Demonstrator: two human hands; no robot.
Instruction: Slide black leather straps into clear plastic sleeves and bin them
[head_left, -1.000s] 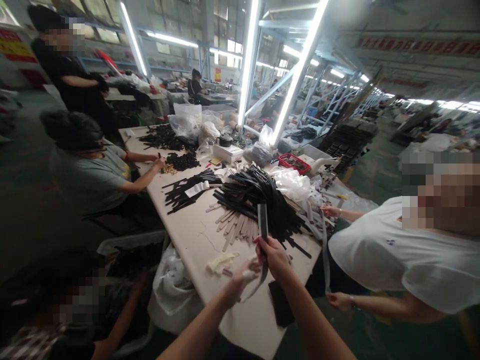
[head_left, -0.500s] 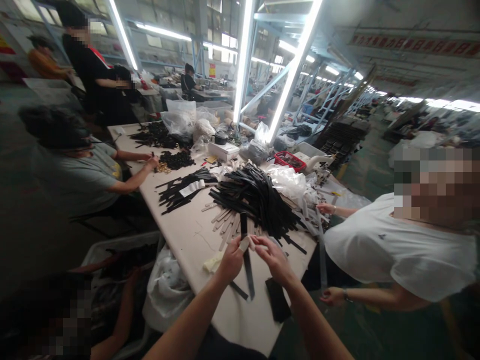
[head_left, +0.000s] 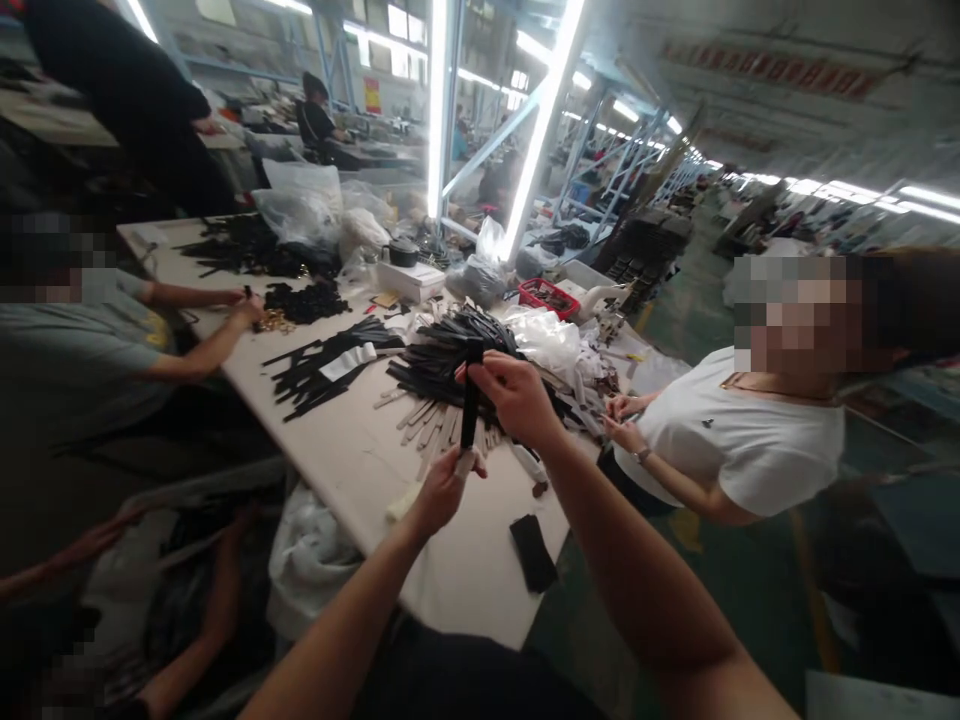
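A black strip stretches upright between my two hands over the table. My left hand is closed on its lower end, where something pale shows at the fingers. Higher up and further off, my right hand pinches the top end. Behind them lies a big heap of black strips, with pale strips fanned out at its near side. A smaller bunch of black strips with a white band across it is to the left.
A dark flat piece lies near the table's right edge. Beyond the heap are clear plastic bags, a red basket and a white box. People work at left and right; one in a white shirt stands close by.
My right hand has risen and moved away from my left hand, and the strip is now upright between them. The view has shifted right. The person at right has brought both hands together.
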